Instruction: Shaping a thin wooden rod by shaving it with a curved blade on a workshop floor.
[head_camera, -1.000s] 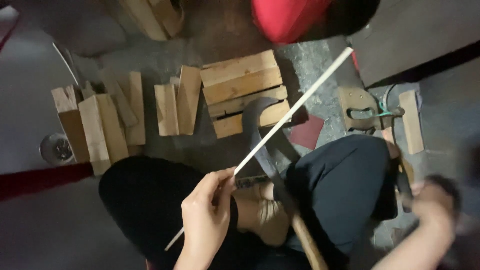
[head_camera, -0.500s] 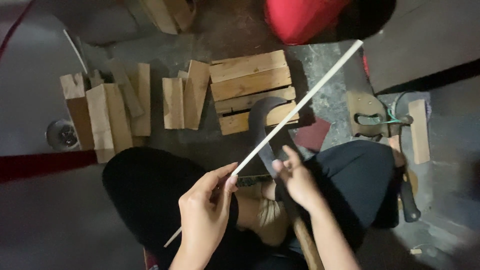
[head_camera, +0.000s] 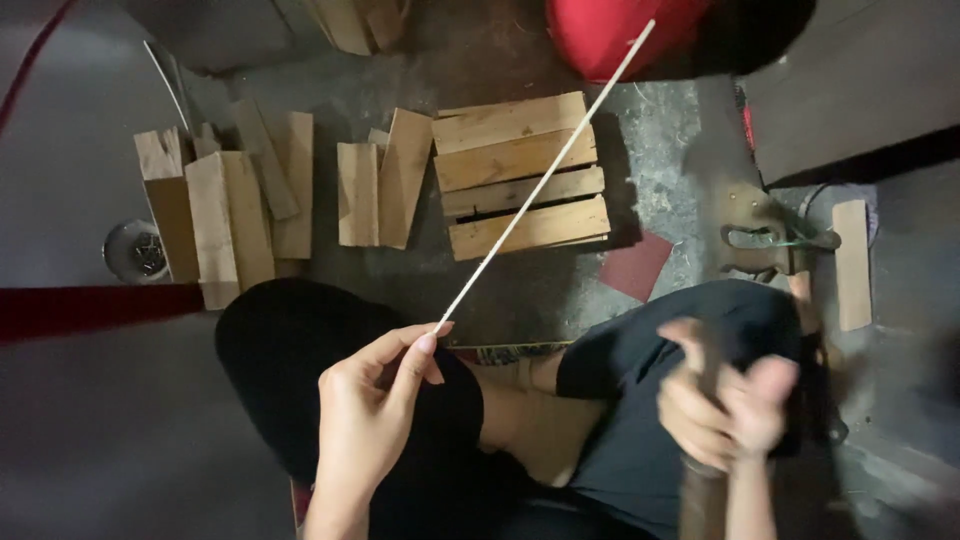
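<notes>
A long, thin, pale wooden stick (head_camera: 545, 177) runs on a diagonal from the left hand (head_camera: 372, 415) up toward the top of the view, crossing above a small crate of light wooden slats (head_camera: 520, 175) and ending before a red rounded object (head_camera: 610, 35). The left hand is raised, fingers loosely curled, and pinches the stick's lower end between thumb and forefinger tip. The right hand (head_camera: 725, 400) is blurred over the right knee; its fingers are wrapped round the brown handle of a dark tool (head_camera: 703, 490), whose upper part cannot be made out. Both hands hover over the person's black-clad crossed legs (head_camera: 330, 350). On the grey concrete floor (head_camera: 650, 140) beyond lie cut blocks of pale wood (head_camera: 240, 210) to the left, a small dark-red square piece (head_camera: 636, 266) just beside the crate, and a handsaw with a tan handle (head_camera: 765, 240) next to a short wooden plank (head_camera: 852, 262) on the right.
</notes>
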